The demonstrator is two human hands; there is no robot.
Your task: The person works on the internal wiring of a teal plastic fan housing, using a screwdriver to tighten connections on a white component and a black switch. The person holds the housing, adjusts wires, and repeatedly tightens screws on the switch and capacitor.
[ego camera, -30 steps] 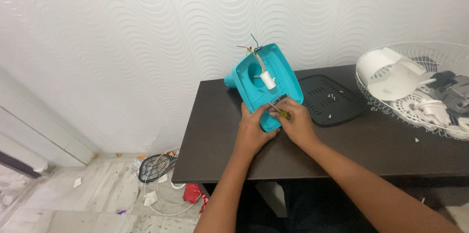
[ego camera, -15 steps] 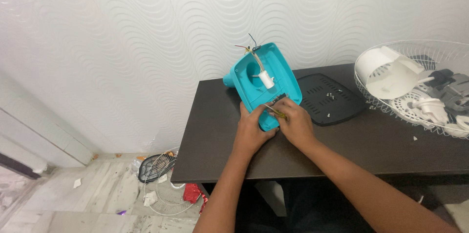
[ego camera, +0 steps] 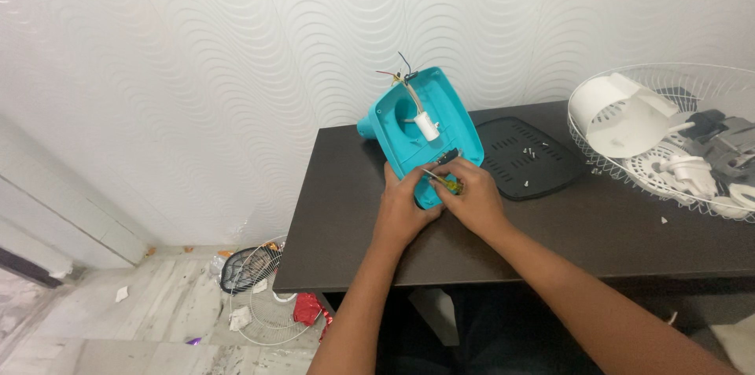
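A teal shell [ego camera: 425, 135], an open plastic housing tipped up on the dark table [ego camera: 354, 210] with its hollow side facing you, sits at the table's back left, propped between your two hands. Your left hand [ego camera: 401, 206] wraps the shell's lower left edge, fingers curled firmly on it; your right hand [ego camera: 469, 194] pinches a small screwdriver [ego camera: 442, 180] with a yellow-green grip, its tip just beyond your fingertips at the shell's lower rim. Keep the left hand braced and the driver square to the screw, pressing along its shaft, since the tilted shell looks likely to rock. Loose wires [ego camera: 397, 75] sprout from the top, well above your fingers, and a white cylinder [ego camera: 425, 126] lies inside the cavity. Just right of your right hand lies a black vented cover [ego camera: 523, 156] with small screws [ego camera: 535, 151] on it; farther right stands a wire grille [ego camera: 668, 167] heaped with white and grey parts. The table's left edge is close beside your left hand; the front strip stays open.
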